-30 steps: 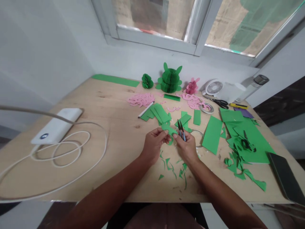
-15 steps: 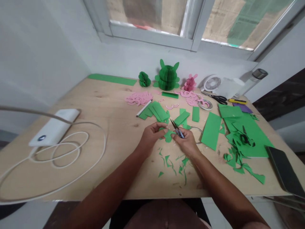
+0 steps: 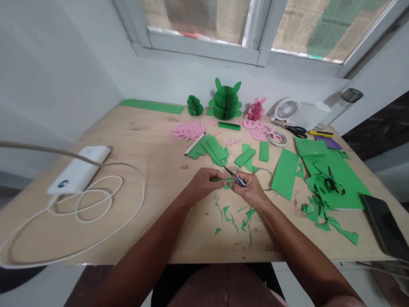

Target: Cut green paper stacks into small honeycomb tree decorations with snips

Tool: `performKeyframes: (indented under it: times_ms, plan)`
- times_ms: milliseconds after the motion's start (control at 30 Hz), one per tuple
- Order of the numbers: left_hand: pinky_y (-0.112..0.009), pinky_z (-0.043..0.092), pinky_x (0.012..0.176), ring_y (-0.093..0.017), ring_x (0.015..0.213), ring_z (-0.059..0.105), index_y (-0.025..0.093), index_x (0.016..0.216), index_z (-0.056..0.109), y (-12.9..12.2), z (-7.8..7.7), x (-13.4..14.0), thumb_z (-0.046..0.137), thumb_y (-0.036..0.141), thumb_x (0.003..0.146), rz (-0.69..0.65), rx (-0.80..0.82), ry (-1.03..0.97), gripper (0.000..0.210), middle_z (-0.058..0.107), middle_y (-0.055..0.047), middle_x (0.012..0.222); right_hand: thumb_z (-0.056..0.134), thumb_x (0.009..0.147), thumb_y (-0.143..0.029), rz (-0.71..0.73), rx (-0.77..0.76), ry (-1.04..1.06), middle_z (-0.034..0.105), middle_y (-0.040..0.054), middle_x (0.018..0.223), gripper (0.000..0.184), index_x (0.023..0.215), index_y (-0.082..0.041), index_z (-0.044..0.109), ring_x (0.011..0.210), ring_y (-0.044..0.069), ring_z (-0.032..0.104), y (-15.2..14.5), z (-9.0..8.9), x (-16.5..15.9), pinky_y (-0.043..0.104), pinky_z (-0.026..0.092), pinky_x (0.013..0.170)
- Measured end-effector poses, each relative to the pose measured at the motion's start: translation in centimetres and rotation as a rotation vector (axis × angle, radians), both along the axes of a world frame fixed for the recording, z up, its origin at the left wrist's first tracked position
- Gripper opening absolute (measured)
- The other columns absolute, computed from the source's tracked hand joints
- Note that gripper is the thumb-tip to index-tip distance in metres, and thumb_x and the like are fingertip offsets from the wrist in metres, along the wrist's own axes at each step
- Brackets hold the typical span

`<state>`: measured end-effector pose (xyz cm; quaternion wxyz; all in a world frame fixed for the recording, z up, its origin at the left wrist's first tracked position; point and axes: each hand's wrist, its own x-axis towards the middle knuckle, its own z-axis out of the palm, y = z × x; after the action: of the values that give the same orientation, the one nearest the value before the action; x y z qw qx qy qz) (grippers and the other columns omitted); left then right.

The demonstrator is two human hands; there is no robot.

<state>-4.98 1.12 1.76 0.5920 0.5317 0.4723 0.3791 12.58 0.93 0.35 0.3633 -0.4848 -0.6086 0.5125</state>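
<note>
Between thumb and fingers, my left hand [image 3: 207,181] pinches a piece of green paper [image 3: 227,184], now seen nearly edge-on. My right hand [image 3: 251,187] is closed around a small pair of scissors [image 3: 235,177], blades pointing up and left above the paper. The right fingertips are close to the paper's right end; whether they touch it I cannot tell. Thin green paper scraps [image 3: 227,213] lie on the wooden table just below both hands. Beyond the hands is a stack of folded green paper strips [image 3: 213,148] beside a white marker [image 3: 194,144].
At the back stand a large green honeycomb paper figure [image 3: 225,102] and a small pink one [image 3: 255,110]. Black scissors [image 3: 295,131], a tape roll [image 3: 276,138] and green sheets [image 3: 348,183] lie right. A white power bank [image 3: 79,169] with looped cable is left; a phone [image 3: 385,226] lies at the right edge.
The green paper has tilted from showing its flat, lobed face to nearly edge-on. The scissors have turned, their blades leaning further left. The view has shifted slightly.
</note>
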Motion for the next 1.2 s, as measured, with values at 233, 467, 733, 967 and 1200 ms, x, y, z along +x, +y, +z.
performKeyframes:
  times_ms: [233,467,733,967,1200]
  plan:
    - [-0.022,0.039,0.049,-0.011,0.048,0.05,0.017,0.055,0.068,0.0,0.2,0.6,0.075,0.026,0.059,0.169,-0.023,-0.228,0.012,0.06,-0.001,0.05,0.069,0.072,-0.043,-0.147,-0.004,0.185,0.037,-0.0069,0.051,0.029,0.064,-0.018,0.058,0.048,0.008,0.03,-0.3,0.1,-0.5,0.022,0.021,0.045]
    - [-0.022,0.044,0.056,-0.01,0.054,0.057,0.014,0.062,0.063,-0.4,0.1,2.3,0.08,0.024,0.055,0.442,-0.223,-0.64,0.02,0.062,0.0,0.058,0.063,0.077,-0.057,-0.283,-0.118,0.47,0.032,-0.0082,0.048,0.042,0.077,-0.015,0.066,0.042,0.007,0.02,-0.8,0.0,-1.5,0.023,0.011,0.04]
    - [-0.024,0.046,0.064,-0.011,0.062,0.059,0.013,0.066,0.065,-1.0,0.9,3.0,0.08,0.023,0.057,0.526,-0.231,-0.749,0.02,0.065,-0.002,0.066,0.065,0.077,-0.054,-0.181,-0.222,0.57,0.042,-0.0062,0.054,0.037,0.083,-0.017,0.062,0.043,0.007,0.029,-1.5,-0.1,-2.2,0.023,0.017,0.041]
    - [-0.024,0.047,0.065,-0.011,0.064,0.06,0.014,0.062,0.065,-0.7,2.1,3.9,0.079,0.022,0.056,0.574,-0.193,-0.706,0.017,0.063,0.0,0.063,0.062,0.078,-0.057,-0.184,-0.175,0.604,0.041,-0.0059,0.054,0.038,0.081,-0.019,0.059,0.044,0.009,0.029,-1.4,-0.2,-2.4,0.024,0.02,0.043]
    - [-0.027,0.049,0.067,-0.012,0.058,0.06,0.014,0.065,0.065,-0.1,1.3,5.7,0.077,0.023,0.059,0.6,-0.116,-0.671,0.015,0.062,0.001,0.057,0.064,0.078,-0.055,-0.228,-0.156,0.65,0.042,-0.0059,0.055,0.036,0.078,-0.02,0.055,0.044,0.008,0.029,-0.9,-0.4,-2.4,0.024,0.019,0.043]
